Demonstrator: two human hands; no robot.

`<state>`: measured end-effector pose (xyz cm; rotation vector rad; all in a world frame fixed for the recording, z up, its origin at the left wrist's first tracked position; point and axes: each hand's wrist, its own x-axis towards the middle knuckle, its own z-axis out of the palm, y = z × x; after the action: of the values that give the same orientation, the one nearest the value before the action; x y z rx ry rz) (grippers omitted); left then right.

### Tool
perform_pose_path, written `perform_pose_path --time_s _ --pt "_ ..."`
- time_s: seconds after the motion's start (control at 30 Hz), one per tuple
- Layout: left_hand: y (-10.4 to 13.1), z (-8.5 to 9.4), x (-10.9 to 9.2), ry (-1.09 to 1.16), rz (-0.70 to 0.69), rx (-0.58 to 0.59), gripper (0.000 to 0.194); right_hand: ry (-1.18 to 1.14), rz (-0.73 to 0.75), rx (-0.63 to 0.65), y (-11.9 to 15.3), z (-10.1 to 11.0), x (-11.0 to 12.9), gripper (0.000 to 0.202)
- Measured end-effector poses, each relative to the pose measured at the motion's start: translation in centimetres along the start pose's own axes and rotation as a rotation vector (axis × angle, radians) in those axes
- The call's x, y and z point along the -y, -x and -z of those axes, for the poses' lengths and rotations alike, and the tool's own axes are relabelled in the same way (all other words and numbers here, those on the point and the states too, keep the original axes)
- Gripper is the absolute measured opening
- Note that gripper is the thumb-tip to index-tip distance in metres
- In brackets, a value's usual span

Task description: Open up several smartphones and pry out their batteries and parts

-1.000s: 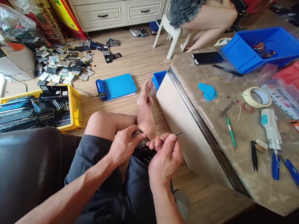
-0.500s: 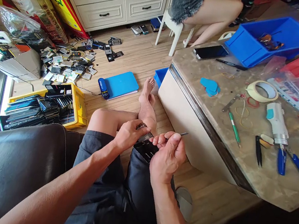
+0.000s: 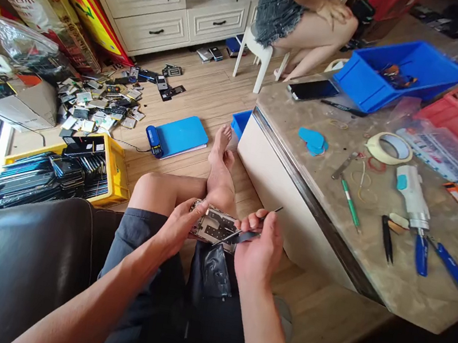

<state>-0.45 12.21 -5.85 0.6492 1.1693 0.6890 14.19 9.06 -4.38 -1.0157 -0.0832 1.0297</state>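
Observation:
My left hand (image 3: 179, 223) grips the left end of an opened phone frame (image 3: 217, 226), whose silvery inner side with dark patches faces up above my lap. A thin dark tool (image 3: 275, 210) is pinched in my right hand (image 3: 260, 240), and its tip crosses the lower edge of the frame. Some dark thin strip lies between the right fingers and the frame; what it is I cannot make out. A shiny black pouch-like sheet (image 3: 217, 271) rests on my thigh just below the frame.
On the right, a tabletop (image 3: 318, 180) bears tape (image 3: 389, 147), tweezers (image 3: 387, 238), pliers and a blue bin (image 3: 368, 89). A yellow crate (image 3: 118, 174) of phone parts stands on the floor at left, near a blue folder (image 3: 185, 135). A person (image 3: 307, 30) sits beyond.
The phone frame has turned from its dark side to its silvery inner side. The black sheet now shows on my thigh. The seated person's hands have come down onto the knee.

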Motion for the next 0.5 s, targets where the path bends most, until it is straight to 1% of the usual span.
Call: perform_pose_path --time_s 0.07,0.17,0.23,0.3,0.33,0.37,0.43,0.5 --pt "1.0 -0.1 1.6 0.114 -0.013 -0.048 0.051 -0.054 -0.064 0.015 -0.6 0.6 0.8 0.047" --pt "2.7 -0.8 4.5 0.277 -0.062 -0.177 0.051 -0.082 -0.172 0.045 -1.2 1.9 2.8 0.047" --pt "3.8 -1.5 6.0 0.354 -0.086 -0.238 0.047 -0.042 -0.224 0.072 -1.4 2.7 4.4 0.045" --pt "4.6 -2.1 7.0 0.411 -0.091 -0.272 0.046 0.053 -0.233 0.097 -1.8 3.6 6.1 0.043" --pt "5.0 -2.3 7.3 0.429 -0.090 -0.293 0.046 0.126 -0.207 0.099 -2.1 4.0 6.9 0.044" --pt "5.3 -2.4 7.6 0.440 -0.085 -0.315 0.046 0.232 -0.150 0.091 -2.6 4.4 7.8 0.045" --pt "5.5 -2.5 7.8 0.436 -0.084 -0.376 0.047 0.502 0.020 0.042 -4.2 5.2 9.7 0.051" --pt "5.5 -2.5 8.0 0.450 -0.069 -0.382 0.047 0.752 0.186 -0.032 -6.9 5.7 11.9 0.056"
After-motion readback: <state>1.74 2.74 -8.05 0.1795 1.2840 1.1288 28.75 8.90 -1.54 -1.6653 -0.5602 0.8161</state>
